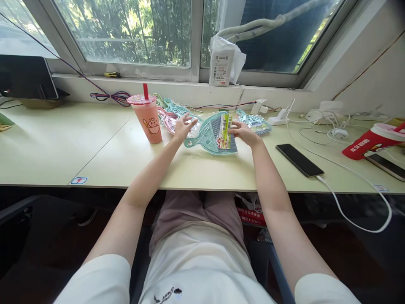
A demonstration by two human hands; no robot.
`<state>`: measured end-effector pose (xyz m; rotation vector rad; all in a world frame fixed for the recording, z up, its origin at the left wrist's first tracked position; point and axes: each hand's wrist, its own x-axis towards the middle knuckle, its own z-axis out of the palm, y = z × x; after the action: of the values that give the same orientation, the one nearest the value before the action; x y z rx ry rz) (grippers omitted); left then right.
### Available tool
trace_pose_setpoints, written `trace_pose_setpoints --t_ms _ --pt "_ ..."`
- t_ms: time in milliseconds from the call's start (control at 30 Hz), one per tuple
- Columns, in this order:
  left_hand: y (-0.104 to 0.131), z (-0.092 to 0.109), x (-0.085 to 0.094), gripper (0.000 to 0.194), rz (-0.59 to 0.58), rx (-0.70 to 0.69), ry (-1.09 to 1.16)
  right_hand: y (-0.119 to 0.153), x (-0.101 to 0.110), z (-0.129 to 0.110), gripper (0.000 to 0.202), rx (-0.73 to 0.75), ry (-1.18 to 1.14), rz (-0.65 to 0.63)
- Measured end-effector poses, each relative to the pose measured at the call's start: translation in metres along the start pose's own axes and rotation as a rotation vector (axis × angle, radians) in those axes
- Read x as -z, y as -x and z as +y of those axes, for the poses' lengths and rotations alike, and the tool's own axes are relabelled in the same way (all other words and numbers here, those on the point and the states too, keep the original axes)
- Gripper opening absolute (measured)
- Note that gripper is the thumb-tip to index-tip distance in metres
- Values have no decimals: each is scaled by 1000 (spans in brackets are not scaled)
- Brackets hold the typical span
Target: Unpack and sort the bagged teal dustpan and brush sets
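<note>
A mint-green dustpan and brush set (209, 136) in clear plastic wrap, with a yellow-green label, lies at the middle of the table in front of me. My right hand (244, 132) pinches its right edge by the label, thumb and fingers together on the wrap. At its left, near the handle, is my left hand (185, 126), its fingers apart and nothing held in them. Behind my left hand are a pink wrapped set (169, 120) and more mint-green ones (175, 107). Another wrapped mint set (254, 123) sits behind my right hand.
A pink drink cup (147, 120) with a red straw stands left of the sets. To the right are a black phone (299, 159) on a white cable, a tilted red cup (373, 141), another phone (386, 165) and tangled chargers.
</note>
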<state>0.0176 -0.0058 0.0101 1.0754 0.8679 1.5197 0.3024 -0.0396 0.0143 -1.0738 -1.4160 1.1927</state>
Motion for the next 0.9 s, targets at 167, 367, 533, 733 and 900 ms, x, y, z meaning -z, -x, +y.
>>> trace_pose_setpoints --t_ms 167,367,533,733,900 --pt "-9 -2 6 14 -24 0 -111 -3 4 4 49 21 -9 -1" --pt "-20 2 23 8 300 -69 -192 -7 21 10 37 78 -180 263" --pt "-23 1 31 19 330 -155 -453 -19 32 19 28 117 -352 529" --pt "-21 0 18 20 158 109 -108 -31 54 36 21 98 -511 764" --pt "-21 10 18 5 347 111 204 -34 62 50 17 86 -476 801"
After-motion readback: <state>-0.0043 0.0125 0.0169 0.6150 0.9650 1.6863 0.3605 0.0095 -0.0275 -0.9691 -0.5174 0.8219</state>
